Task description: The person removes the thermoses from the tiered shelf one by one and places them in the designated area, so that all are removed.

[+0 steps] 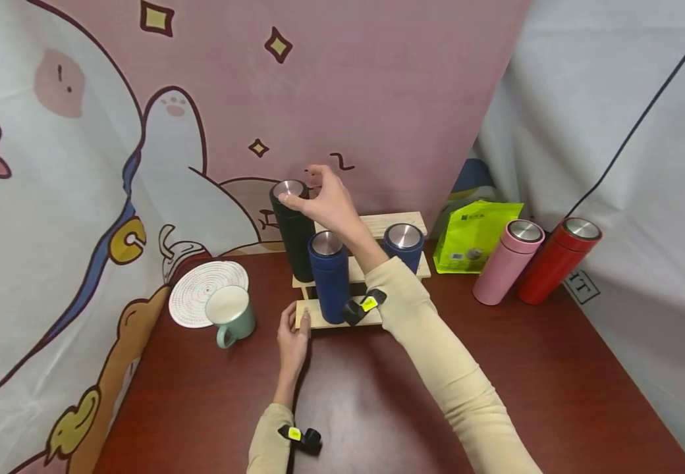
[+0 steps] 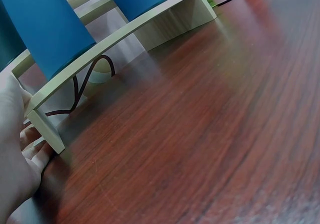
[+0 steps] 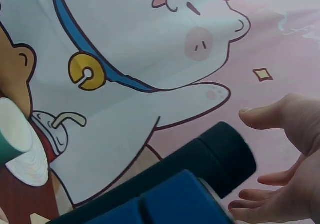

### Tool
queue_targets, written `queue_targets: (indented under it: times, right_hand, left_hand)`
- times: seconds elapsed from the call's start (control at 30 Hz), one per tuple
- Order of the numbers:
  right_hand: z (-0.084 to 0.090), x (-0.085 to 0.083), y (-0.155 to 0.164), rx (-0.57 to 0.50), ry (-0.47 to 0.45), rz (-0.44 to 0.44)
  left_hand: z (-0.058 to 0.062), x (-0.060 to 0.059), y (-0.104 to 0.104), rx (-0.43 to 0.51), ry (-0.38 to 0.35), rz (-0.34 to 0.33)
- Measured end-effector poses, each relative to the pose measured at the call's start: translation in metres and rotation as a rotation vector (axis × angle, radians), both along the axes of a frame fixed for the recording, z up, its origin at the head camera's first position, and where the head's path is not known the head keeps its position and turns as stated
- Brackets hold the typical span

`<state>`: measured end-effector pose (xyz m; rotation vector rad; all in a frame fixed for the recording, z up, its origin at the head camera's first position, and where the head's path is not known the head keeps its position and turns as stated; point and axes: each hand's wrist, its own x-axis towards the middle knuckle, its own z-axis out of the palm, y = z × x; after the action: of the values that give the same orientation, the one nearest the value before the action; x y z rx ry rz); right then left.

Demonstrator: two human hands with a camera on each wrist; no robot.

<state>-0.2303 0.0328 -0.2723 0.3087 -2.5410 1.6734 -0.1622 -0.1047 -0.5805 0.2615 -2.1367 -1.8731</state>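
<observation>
In the head view my left hand (image 1: 293, 339) grips the left end of a stepped wooden rack (image 1: 317, 315), thumb on the front board. The left wrist view has those fingers round the rack's end leg (image 2: 47, 129). My right hand (image 1: 332, 204) is at the top of a black flask (image 1: 295, 234) on the rack's left, thumb and fingers spread apart. In the right wrist view a gap shows between this hand and the flask's lid (image 3: 227, 156). A blue flask (image 1: 332, 283) stands on the lower step; another blue flask (image 1: 404, 245) stands higher, at right.
To the left, a green mug (image 1: 232, 313) stands by a round white woven mat (image 1: 191, 296). A bright green bag (image 1: 475, 237), a pink flask (image 1: 507, 263) and a red flask (image 1: 560, 260) stand to the right. A printed cloth (image 1: 378, 99) hangs behind the table (image 1: 212, 408).
</observation>
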Motion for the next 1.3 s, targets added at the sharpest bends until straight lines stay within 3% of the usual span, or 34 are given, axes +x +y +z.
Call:
queue_targets:
  times: [0.23, 0.4, 0.7, 0.9, 1.13, 1.3]
  right_hand:
    - [-0.011, -0.005, -0.010, 0.056, 0.001, 0.027]
    - [-0.014, -0.009, -0.012, 0.159, 0.020, 0.048]
    - [-0.009, -0.011, -0.005, 0.269, 0.075, 0.057]
    - [-0.003, -0.013, 0.006, 0.271, 0.120, 0.031]
    - [0.001, -0.013, 0.020, 0.260, 0.136, 0.007]
    - [-0.001, -0.012, 0.031, 0.268, 0.119, -0.011]
  left_hand:
    - [-0.001, 0.000, 0.001, -0.004, 0.045, -0.014]
    - [-0.003, 0.002, 0.001, 0.025, 0.025, -0.019]
    - [0.000, 0.002, 0.002, 0.025, 0.040, 0.003]
    - [0.001, -0.001, 0.002, 0.038, 0.048, 0.003]
    - [0.041, 0.017, 0.004, 0.039, 0.031, -0.040]
    - [0.040, 0.018, 0.004, 0.043, 0.030, -0.048]
